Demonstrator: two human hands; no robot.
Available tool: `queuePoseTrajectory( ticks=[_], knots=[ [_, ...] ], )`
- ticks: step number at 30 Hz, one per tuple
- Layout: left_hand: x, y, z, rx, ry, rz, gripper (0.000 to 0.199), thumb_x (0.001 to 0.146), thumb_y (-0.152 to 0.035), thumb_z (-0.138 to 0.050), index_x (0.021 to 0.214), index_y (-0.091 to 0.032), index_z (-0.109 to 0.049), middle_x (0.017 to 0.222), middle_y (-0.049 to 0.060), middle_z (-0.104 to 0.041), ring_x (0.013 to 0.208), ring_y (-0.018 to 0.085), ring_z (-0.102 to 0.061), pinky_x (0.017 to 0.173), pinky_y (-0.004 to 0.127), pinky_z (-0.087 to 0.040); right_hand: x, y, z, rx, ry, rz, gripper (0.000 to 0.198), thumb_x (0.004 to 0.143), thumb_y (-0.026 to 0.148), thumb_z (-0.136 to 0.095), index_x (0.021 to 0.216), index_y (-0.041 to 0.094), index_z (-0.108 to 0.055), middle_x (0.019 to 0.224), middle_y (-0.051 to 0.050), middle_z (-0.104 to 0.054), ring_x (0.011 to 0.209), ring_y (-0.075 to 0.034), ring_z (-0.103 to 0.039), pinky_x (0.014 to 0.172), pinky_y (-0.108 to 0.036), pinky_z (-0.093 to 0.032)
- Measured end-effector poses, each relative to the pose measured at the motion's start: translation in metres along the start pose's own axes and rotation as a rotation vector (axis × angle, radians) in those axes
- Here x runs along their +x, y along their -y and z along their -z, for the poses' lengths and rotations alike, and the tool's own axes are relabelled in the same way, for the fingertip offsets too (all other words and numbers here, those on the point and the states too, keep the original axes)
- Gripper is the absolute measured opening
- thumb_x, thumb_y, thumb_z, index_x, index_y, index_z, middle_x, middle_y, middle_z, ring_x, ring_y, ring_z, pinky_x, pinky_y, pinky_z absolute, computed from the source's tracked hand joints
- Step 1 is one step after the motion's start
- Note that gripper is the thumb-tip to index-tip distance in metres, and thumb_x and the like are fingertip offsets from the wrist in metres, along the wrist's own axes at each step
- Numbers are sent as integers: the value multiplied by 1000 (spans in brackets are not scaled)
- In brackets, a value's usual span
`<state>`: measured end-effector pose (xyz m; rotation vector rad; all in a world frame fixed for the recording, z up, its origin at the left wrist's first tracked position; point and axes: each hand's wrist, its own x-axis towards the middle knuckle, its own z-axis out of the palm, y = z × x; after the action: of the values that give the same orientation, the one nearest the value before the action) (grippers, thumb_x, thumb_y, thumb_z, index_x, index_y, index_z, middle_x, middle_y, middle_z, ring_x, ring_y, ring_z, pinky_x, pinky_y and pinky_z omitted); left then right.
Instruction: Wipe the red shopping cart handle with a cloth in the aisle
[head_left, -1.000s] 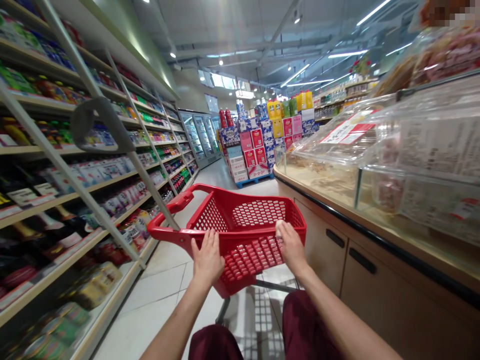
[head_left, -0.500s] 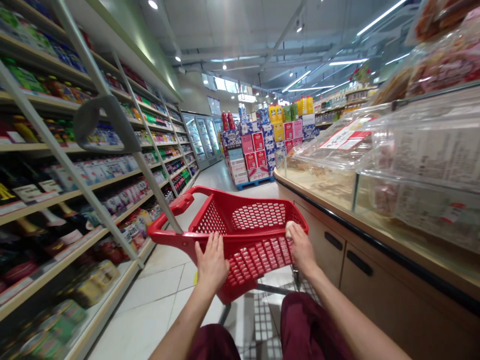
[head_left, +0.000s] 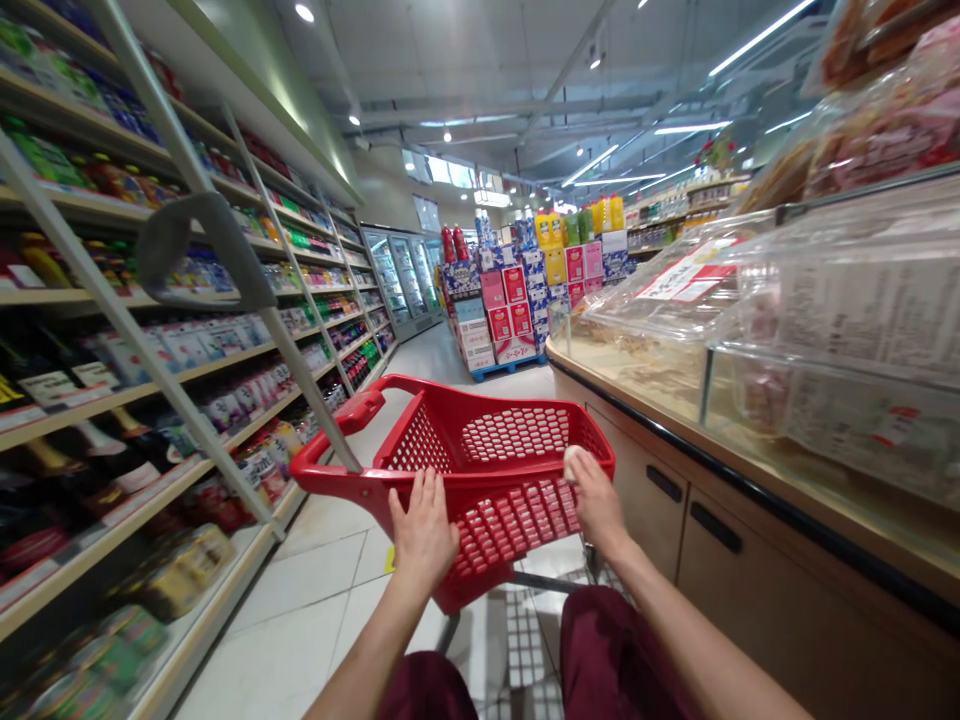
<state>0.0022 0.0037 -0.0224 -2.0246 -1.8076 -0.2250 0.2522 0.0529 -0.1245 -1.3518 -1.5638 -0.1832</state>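
Observation:
In front of me stands a red plastic shopping cart [head_left: 499,484] with perforated basket walls. My left hand [head_left: 424,535] lies with fingers stretched out against the near side of the basket, just below its rim. Toward the basket's right end, my right hand [head_left: 598,503] is closed around a small wad of white cloth [head_left: 575,463] and presses it on the near rim. The wad is partly hidden by the fingers; its exact material cannot be told. A grey pole with a loop handle [head_left: 214,250] rises at the cart's left end.
Tall shelves [head_left: 180,470] of bottles and packs line the left. On the right is a wooden display counter [head_left: 780,590] with clear plastic food packs [head_left: 690,275]. Stacked boxes [head_left: 510,320] stand on a blue pallet ahead, with glass-door fridges [head_left: 405,275] behind.
My right hand has slid slightly left along the cart's near rim with the white cloth. My left hand stays against the basket side.

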Motion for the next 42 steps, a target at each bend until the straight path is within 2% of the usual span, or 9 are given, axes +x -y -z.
queuePoseTrajectory(
  ticks=[4,9,11,18,25,31,33,39,42],
  knots=[
    [0,-3,-1,6,-2,6,63,69,-24,-40,129,-8,-31,138,13,-29,129,25,-20,104,54,-10,3,-20,7,-43,-49,-89,50,73,5,-34,120,13,-49,127,-11,-46,121,-21,-36,99,-46,-33],
    [0,-3,-2,13,-10,-5,62,69,-23,-39,129,-9,-32,138,12,-29,129,24,-21,104,54,-9,4,58,-21,131,103,148,61,67,-4,-29,122,16,-48,128,-7,-46,123,-15,-34,102,-38,-32],
    [-1,-2,-1,17,-8,-14,62,69,-22,-38,130,-9,-31,138,11,-29,129,25,-21,103,54,-10,5,72,-24,182,148,192,63,65,-4,-29,122,17,-48,128,-7,-46,122,-15,-35,102,-37,-32],
    [-4,-5,3,-3,2,4,64,68,-22,-38,130,-7,-30,138,12,-29,129,24,-21,104,53,-11,9,19,-4,54,-8,-92,53,69,1,-32,117,14,-53,123,-12,-50,119,-22,-40,99,-45,-34],
    [-6,-6,7,-17,4,-19,62,68,-21,-39,128,-8,-34,137,12,-31,128,25,-24,103,53,-12,0,101,-32,239,168,190,63,66,-4,-28,123,15,-47,129,-7,-45,123,-14,-34,103,-36,-31],
    [-5,36,13,-10,-139,57,57,71,-20,-36,126,-8,-36,136,12,-34,127,25,-25,102,57,-7,6,40,-11,109,49,-45,56,70,0,-30,119,17,-51,124,-9,-50,118,-20,-40,99,-44,-34],
    [-4,48,11,10,-142,45,57,70,-18,-36,126,-8,-37,135,12,-35,127,24,-27,102,58,-5,9,38,-12,99,57,-74,55,69,0,-31,118,15,-52,124,-11,-49,118,-22,-41,98,-45,-34],
    [-11,46,4,20,-165,41,59,69,-20,-38,126,-9,-36,137,12,-32,128,25,-24,102,58,-6,5,142,-47,302,170,188,67,62,-7,-30,123,16,-47,127,-7,-47,122,-16,-35,103,-38,-31],
    [-17,51,8,-12,-187,13,56,70,-19,-39,125,-11,-38,135,11,-35,126,24,-29,103,56,-5,4,159,-50,334,195,240,66,64,-7,-30,123,16,-46,128,-8,-46,122,-16,-35,102,-38,-31]
  ],
)
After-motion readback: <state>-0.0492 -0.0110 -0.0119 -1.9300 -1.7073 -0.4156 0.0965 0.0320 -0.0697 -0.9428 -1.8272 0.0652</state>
